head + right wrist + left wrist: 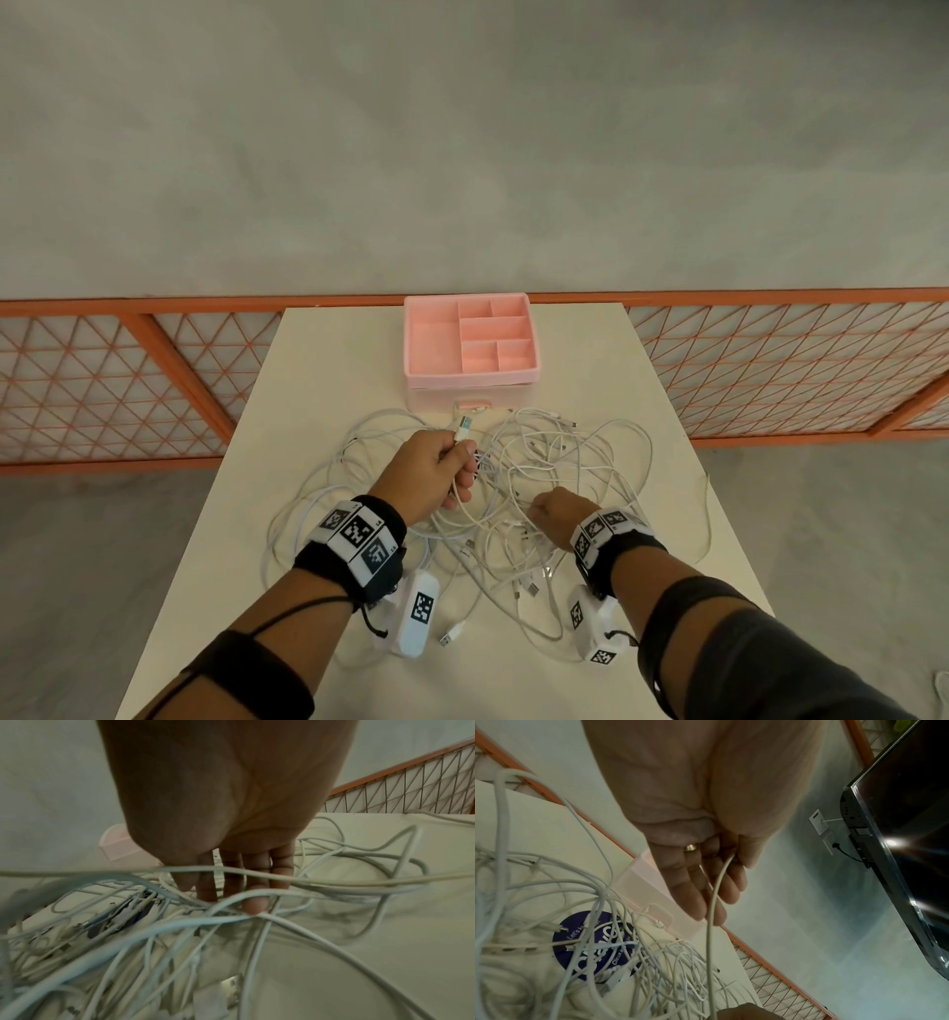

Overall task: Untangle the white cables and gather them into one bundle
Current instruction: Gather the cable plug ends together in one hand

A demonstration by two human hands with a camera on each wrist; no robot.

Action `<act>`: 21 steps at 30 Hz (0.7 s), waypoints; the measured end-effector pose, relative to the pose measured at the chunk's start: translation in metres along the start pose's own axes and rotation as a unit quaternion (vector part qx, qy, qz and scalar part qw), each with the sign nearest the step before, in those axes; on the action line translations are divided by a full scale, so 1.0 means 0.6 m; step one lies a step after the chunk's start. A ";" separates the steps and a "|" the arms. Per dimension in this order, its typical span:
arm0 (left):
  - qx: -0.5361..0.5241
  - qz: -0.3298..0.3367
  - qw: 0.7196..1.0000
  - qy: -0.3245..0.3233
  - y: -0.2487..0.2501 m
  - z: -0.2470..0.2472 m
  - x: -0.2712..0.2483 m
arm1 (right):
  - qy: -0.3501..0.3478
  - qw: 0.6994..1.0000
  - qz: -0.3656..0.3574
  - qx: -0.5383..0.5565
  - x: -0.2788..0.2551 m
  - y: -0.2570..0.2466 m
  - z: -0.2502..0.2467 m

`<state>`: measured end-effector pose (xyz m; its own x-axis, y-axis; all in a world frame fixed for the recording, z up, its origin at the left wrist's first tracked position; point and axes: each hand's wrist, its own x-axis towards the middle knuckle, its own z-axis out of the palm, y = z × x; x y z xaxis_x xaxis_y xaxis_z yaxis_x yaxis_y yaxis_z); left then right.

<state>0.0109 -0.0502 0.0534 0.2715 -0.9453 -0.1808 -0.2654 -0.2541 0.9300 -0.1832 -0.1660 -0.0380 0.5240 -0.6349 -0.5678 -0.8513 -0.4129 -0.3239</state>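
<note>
Here the left hand [436,470] has its grip closed round one white cable [712,902], its USB plug [464,426] poking out above the fist. Beside that grip, the right hand [557,514] reaches with loosely bent fingers [254,903] into the tangled cables [539,488] on the desk [334,360]; whether they grip any I cannot tell. A pink organiser [470,334] stands beyond.

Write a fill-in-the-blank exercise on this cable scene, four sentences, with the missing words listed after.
1. The left hand grips a white cable just below its ____ plug.
2. The right hand reaches into the ____ of white cables on the table.
3. The organizer box at the table's far end is ____ in colour.
4. The box's compartments hold ____.

Missing words: USB; tangle; pink; nothing
</note>
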 end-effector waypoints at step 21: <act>-0.013 0.009 1.000 -0.001 0.017 -0.005 0.002 | 0.119 0.991 -0.039 0.057 -0.021 -0.024 -0.064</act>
<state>0.0112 -0.0536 0.0637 0.2649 -0.9500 -0.1655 -0.2464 -0.2326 0.9409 -0.1765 -0.1773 0.0028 0.5694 -0.7451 -0.3473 -0.7982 -0.4000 -0.4504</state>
